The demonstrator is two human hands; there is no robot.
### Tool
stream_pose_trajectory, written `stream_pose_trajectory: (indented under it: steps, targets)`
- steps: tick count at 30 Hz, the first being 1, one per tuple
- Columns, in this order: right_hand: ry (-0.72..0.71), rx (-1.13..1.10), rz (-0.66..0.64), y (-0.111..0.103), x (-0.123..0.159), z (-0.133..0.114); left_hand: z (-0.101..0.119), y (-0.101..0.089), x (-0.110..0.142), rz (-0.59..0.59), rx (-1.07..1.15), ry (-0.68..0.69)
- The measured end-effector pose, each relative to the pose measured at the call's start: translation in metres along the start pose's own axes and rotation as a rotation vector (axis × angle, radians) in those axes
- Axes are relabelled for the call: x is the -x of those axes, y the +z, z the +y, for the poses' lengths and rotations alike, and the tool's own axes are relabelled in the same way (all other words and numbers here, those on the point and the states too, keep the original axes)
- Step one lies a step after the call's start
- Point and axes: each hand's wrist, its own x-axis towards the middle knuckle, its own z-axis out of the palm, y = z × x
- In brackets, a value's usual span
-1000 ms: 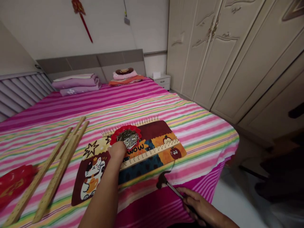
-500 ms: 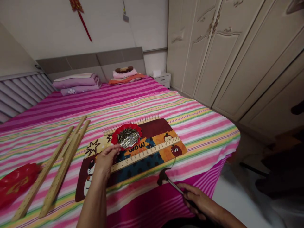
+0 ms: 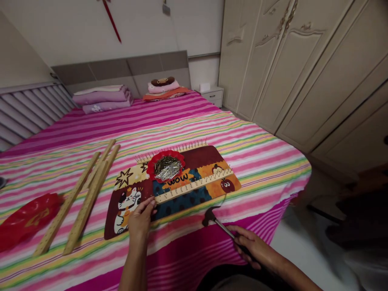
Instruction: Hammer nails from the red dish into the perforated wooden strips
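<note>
Hammer (image 3: 223, 228), beside the mat (image 3: 198, 159), clasped in my right grip (image 3: 249, 243). Left grip (image 3: 142, 214), at the mat's nailed strip (image 3: 194, 186): I cannot tell its hold.

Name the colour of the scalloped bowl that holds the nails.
The bowl is bright red, as the head view shows best.

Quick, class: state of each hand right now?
Left hand: at the left end of the nearer nailed strip; grip cannot be told.
Right hand: closed, holding the hammer.
</note>
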Motion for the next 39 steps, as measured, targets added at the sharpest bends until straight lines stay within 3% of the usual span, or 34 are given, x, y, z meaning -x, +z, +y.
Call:
stream_pose_trajectory:
  steps: [11,16,21,24,31,36,39]
  targets:
    - [-0.024,0.019,0.017,-0.002,-0.005,0.009,-0.001,0.011,0.002,0.062,-0.339,0.144]
    - [-0.019,0.076,0.019,0.007,0.003,0.003,-0.001,0.012,0.004,0.069,-0.457,0.230]
    - [-0.136,0.214,-0.054,0.032,0.014,-0.031,-0.007,0.013,0.005,0.091,-0.503,0.297]
    - [-0.369,0.365,-0.105,0.052,0.010,-0.065,-0.011,0.013,0.004,0.100,-0.535,0.406]
    - [-0.800,0.619,-0.075,0.096,-0.012,-0.131,-0.018,0.015,0.007,0.063,-0.557,0.575]
    - [-0.777,0.826,-0.082,0.110,-0.023,-0.140,-0.021,0.016,0.007,0.068,-0.610,0.631]
    - [-0.754,0.797,-0.106,0.105,-0.013,-0.138,-0.022,0.016,0.006,0.074,-0.614,0.620]
